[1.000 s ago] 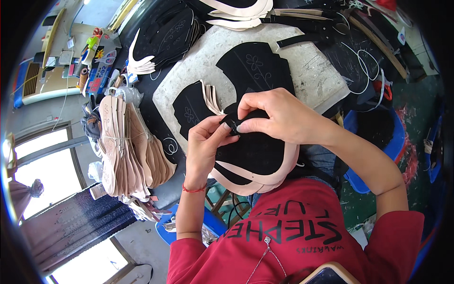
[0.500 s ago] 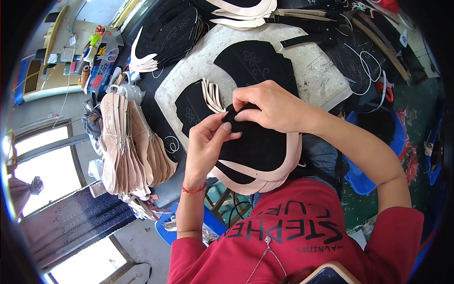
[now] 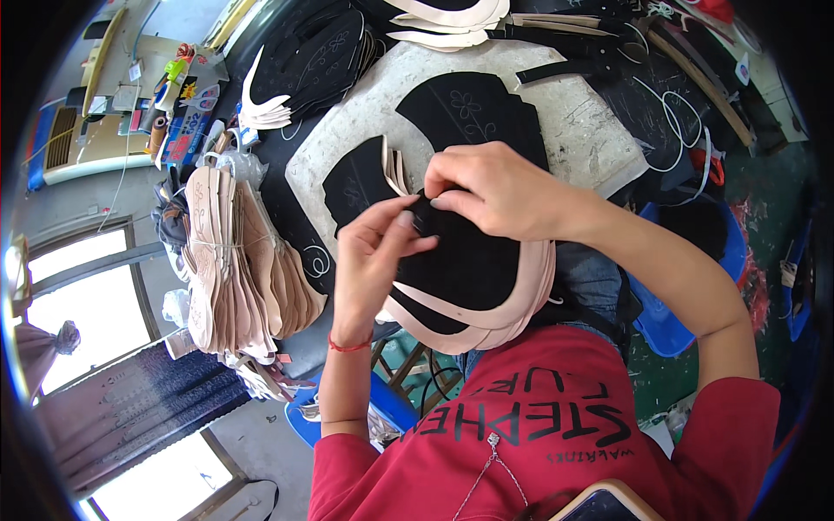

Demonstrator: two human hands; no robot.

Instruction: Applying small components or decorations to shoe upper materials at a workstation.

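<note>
Item: black, curved, fabric-like panel (image 3: pixel 473 269), below and between the hands, its upper edge at the fingertips; pale pink, leather-like curved bands (image 3: pixel 532 295) along its lower side. Right hand (image 3: pixel 499 191): thumb and forefinger pinching that edge, apparently to steady it. Left hand (image 3: pixel 372 250): thumb and fingers parted beside it; grip cannot be told. Support: grey-white, scuffed, angular board (image 3: pixel 591 130), presumably a flat rest.

Lighting: bright, fisheye frame.
Windows (image 3: pixel 87 334) at left blown out white; black pieces (image 3: pixel 473 265) lose detail; edges bend, corners dark.
</note>
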